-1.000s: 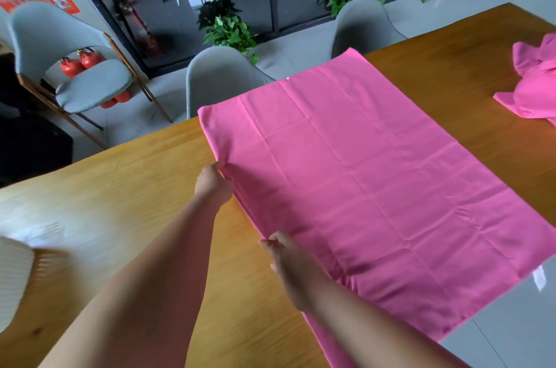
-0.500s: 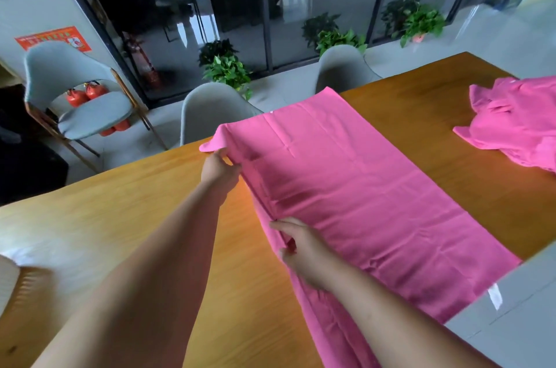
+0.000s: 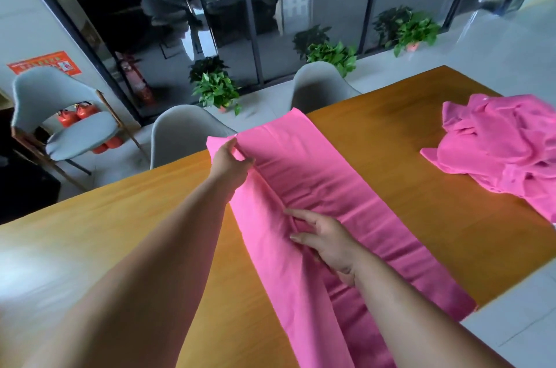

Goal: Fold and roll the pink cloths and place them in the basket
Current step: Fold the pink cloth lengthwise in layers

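Pink cloth point(image 3: 346, 193) lies as a long strip across the wooden table point(image 3: 421, 114), its left side doubled over into a raised fold. The far end reaches the table's far edge; the near end runs out of the bottom of the frame, so its full length cannot be seen.

Left grip point(image 3: 230, 166) pinches the far left corner of the strip between thumb and fingers, the corner lifted slightly. Right grip point(image 3: 326, 239) pinches the fold mid-strip. Some fingertips are tucked into the crease and hidden. The right forearm covers part of the cloth nearer the camera.

Pile of pink cloths point(image 3: 505, 151) sits crumpled on the right of the table, well apart from the strip and cut off by the frame edge; how many it holds cannot be told.

The table's left side is washed out by glare. Grey chairs point(image 3: 183, 132) stand beyond the far edge.
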The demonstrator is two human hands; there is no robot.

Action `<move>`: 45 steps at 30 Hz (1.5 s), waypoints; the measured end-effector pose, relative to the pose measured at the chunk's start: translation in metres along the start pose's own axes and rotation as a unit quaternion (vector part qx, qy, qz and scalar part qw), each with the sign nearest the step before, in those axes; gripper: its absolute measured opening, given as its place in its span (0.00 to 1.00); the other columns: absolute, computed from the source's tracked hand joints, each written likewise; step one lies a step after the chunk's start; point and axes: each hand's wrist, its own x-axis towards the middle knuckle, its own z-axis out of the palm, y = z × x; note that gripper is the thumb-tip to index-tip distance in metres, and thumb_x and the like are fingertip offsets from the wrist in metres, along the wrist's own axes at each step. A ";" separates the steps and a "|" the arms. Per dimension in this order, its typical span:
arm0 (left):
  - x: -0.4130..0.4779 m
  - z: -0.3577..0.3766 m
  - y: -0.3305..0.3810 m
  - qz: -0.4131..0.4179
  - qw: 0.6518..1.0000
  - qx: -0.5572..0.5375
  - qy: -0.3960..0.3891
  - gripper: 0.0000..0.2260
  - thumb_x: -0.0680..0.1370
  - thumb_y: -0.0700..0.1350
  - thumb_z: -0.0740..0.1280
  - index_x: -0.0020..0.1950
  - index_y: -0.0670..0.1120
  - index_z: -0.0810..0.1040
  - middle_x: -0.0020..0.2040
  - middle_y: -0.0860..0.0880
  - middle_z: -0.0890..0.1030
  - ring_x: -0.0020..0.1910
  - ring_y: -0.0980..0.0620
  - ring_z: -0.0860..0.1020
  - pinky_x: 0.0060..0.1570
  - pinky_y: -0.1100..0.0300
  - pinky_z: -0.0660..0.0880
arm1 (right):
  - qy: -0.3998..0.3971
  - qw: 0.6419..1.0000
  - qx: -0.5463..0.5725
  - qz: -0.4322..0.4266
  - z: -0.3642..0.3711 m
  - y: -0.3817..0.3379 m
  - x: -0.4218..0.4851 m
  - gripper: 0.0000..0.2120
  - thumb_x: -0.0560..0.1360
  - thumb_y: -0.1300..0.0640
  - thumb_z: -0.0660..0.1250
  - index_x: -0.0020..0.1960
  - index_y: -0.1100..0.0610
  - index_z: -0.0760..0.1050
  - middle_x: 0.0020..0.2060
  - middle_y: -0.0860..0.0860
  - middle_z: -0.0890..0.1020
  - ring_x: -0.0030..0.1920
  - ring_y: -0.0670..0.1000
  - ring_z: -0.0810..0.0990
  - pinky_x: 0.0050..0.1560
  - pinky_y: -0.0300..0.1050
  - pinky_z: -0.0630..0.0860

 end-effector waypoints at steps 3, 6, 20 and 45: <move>0.012 0.039 0.023 -0.006 1.000 0.022 0.002 0.19 0.77 0.42 0.75 0.66 0.57 0.79 0.53 0.50 0.78 0.49 0.42 0.83 0.51 0.49 0.82 | -0.002 0.996 0.087 -0.002 -0.043 -0.002 0.009 0.24 0.79 0.68 0.70 0.70 0.48 0.80 0.66 0.44 0.83 0.71 0.50 0.77 0.71 0.46 0.74; 0.020 0.078 0.048 0.016 0.998 0.052 0.021 0.10 0.77 0.39 0.73 0.45 0.52 0.75 0.42 0.52 0.76 0.34 0.46 0.79 0.34 0.52 0.75 | -0.013 0.986 0.164 0.019 -0.085 0.000 0.021 0.23 0.78 0.69 0.70 0.70 0.51 0.81 0.67 0.47 0.82 0.72 0.49 0.77 0.75 0.46 0.70; 0.097 0.241 0.085 0.043 0.986 0.155 -0.047 0.18 0.74 0.48 0.72 0.62 0.48 0.76 0.70 0.46 0.76 0.62 0.39 0.80 0.54 0.43 0.81 | 0.066 0.944 0.317 0.063 -0.212 0.007 0.058 0.21 0.77 0.71 0.67 0.68 0.59 0.81 0.64 0.55 0.84 0.69 0.56 0.79 0.74 0.52 0.72; -0.097 0.268 -0.029 0.072 0.982 0.162 -0.066 0.19 0.84 0.52 0.66 0.75 0.52 0.74 0.70 0.53 0.75 0.63 0.51 0.79 0.58 0.54 0.78 | 0.131 0.919 -0.368 0.041 -0.224 0.074 0.003 0.25 0.74 0.40 0.76 0.63 0.54 0.79 0.56 0.48 0.85 0.57 0.54 0.83 0.58 0.48 0.78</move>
